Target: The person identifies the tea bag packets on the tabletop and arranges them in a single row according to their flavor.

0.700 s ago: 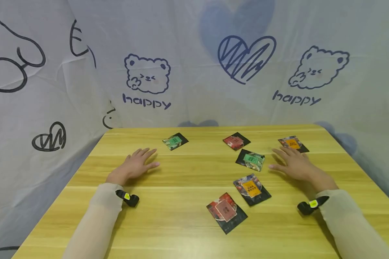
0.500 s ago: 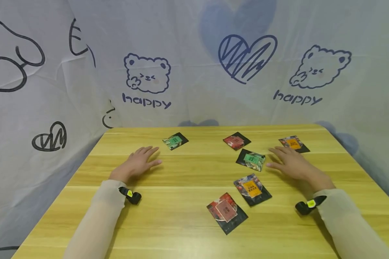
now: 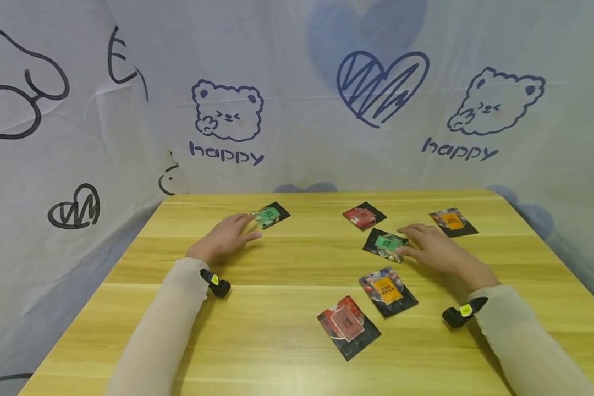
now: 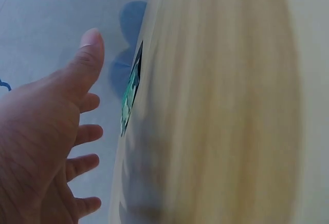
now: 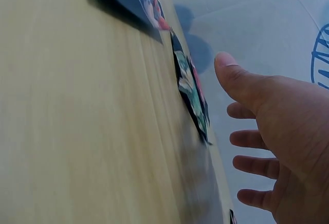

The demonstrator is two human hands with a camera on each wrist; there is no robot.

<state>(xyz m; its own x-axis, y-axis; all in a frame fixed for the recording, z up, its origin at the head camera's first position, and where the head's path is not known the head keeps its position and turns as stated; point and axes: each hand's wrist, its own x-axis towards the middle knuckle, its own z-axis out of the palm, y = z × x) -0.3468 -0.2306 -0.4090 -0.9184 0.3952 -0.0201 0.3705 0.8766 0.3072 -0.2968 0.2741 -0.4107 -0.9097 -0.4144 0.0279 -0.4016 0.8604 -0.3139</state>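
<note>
My left hand (image 3: 225, 237) hovers above the table beside a green-labelled packet (image 3: 270, 215) at the back left; the left wrist view shows a gap between its relaxed fingers and that packet (image 4: 131, 91). Over the right edge of another green-labelled packet (image 3: 387, 244) reaches my right hand (image 3: 438, 252), thumb and fingers spread. In the right wrist view this packet (image 5: 189, 90) lies flat, apart from the fingers. Neither hand holds anything. All the packets look like flat, square, dark card-like sachets with printed pictures.
Two red-labelled packets lie on the wooden table (image 3: 257, 330), one at the back (image 3: 364, 216) and one at the front (image 3: 348, 328). Orange-labelled packets lie near the middle (image 3: 388, 291) and at the back right (image 3: 453, 221). A printed cloth (image 3: 297, 137) hangs behind the table.
My left hand has moved forward and right to the back-left green packet. The right hand has slid left from beside the orange packet to the other green packet. The packets stay in place.
</note>
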